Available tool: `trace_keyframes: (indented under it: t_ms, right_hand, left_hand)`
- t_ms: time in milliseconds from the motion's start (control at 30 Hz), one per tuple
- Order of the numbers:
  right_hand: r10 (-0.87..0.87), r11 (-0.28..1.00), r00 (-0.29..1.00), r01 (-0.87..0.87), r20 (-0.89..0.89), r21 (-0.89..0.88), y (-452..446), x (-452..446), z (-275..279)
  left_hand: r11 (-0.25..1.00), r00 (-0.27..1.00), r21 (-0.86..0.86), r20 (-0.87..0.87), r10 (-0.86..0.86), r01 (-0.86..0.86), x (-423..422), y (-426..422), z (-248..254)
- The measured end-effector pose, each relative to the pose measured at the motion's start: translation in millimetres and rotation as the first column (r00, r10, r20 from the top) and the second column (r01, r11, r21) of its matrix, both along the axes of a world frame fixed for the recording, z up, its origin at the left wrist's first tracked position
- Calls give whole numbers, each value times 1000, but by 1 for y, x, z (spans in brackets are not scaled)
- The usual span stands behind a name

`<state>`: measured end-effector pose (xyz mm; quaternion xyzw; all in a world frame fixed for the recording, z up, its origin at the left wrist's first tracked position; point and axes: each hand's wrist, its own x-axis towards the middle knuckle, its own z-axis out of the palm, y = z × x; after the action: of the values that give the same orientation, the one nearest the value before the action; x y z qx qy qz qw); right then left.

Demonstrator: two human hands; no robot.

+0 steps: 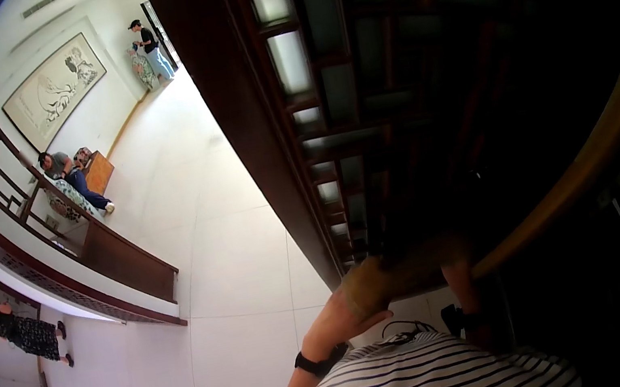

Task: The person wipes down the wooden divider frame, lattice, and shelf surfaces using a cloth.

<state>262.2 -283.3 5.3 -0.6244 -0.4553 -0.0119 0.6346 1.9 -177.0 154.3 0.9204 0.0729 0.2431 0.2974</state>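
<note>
1. Dark reddish-brown wooden lattice panel with small pale translucent panes (234, 83): stands tilted across the view, directly ahead of the wearer. Its lower end meets the area of the hands; most of its right portion is lost in shadow.
2. Left hand (343, 308): lies at the panel's lower end, thumb pointing right. The fingers merge into a blurred brownish patch; whether they grip anything, or touch the wood, cannot be told. A black band (320, 362) circles the wrist.
3. Right hand (456, 266): near the left one, on its right, blurred and heavily shaded. Its opening and any contact cannot be determined. A dark band (454, 320) is at this wrist.
4. Wearer's clothing: white top with dark horizontal stripes and a red mark (406, 378).
5. Curved yellowish-brown strip (600, 160): arcs through the dark area right of the hands.
6. Pale tiled floor (229, 248): extends left of the panel.
7. Dark brown wooden openwork partition (119, 254): stands at left, well apart from the hands.
8. Background: a framed ink painting (55, 92) hangs on the white wall. One person (61, 164) sits below it, another (148, 42) stands at the far end, and a third, in dark patterned clothing (26, 335), stands at far left.
</note>
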Motion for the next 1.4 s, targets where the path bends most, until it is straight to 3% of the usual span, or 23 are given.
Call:
trace_keyframes:
  t_ms: [67,133,167,200,267,333,367,500,567,700,767,900,967,1033,1133,1167,1233,1300,1333,1400]
  right_hand:
    - [191,975,887,-121,-420,188,2,-12,7]
    - [-72,996,978,62,-196,-59,-4,-22,26]
    - [-84,995,978,73,-193,-61,-2,-30,55]
    - [-98,970,882,-19,-461,-242,-1,-38,89]
    - [-184,912,702,-139,-688,-386,-4,-36,71]
    - [90,949,801,-250,-592,-193,3,-4,-22]
    - [196,950,801,-297,-565,-91,3,-3,-38]
    - [367,923,683,-354,-632,153,-10,-32,3]
    - [420,905,636,-352,-647,240,-17,-40,23]
    - [540,841,573,-345,-617,416,-28,-51,54]
    - [594,801,553,-341,-584,492,-34,-51,67]
    - [690,708,528,-350,-496,613,-40,-51,92]
    - [730,657,520,-355,-444,665,-42,-46,106]
    - [766,597,520,-360,-377,717,-45,-27,112]
    - [826,471,514,-399,-233,787,-59,26,97]
    - [855,375,502,-433,-126,820,-60,38,91]
    - [877,326,475,-487,-67,811,-56,41,101]
    - [846,401,524,-501,-100,767,-57,42,118]
    - [802,472,587,-510,-111,719,-55,38,139]
    - [575,740,816,-491,-54,460,-32,8,212]
  left_hand:
    - [999,999,39,42,-10,8,-4,-1,10]
    - [1000,1000,-12,19,11,-11,-10,0,17]
    - [998,999,-51,0,35,-35,-11,4,20]
    - [998,1000,-57,3,21,-20,-13,9,22]
    - [1000,999,3,47,10,-10,-18,15,18]
    - [999,997,-22,72,-36,38,-19,14,26]
    - [997,994,-45,96,-59,64,-19,14,30]
    - [977,990,-165,-16,-139,135,-14,8,33]
    - [987,985,0,67,-158,159,-13,6,30]
    - [984,982,-18,70,-174,176,-20,22,36]
    - [973,951,111,216,-223,203,-27,36,34]
    - [965,877,43,408,-253,259,-35,60,19]
    - [973,886,11,411,-215,231,-36,68,16]
    - [973,895,134,385,-225,187,-34,76,25]
    - [974,900,197,396,-184,112,-38,83,52]
    - [970,903,229,394,-173,86,-39,85,62]
    - [969,934,246,348,-76,-13,-41,82,76]
    - [903,902,405,429,-46,-146,-27,82,93]
    - [861,901,431,430,66,-269,-19,79,96]
    - [795,865,468,484,133,-385,2,76,117]
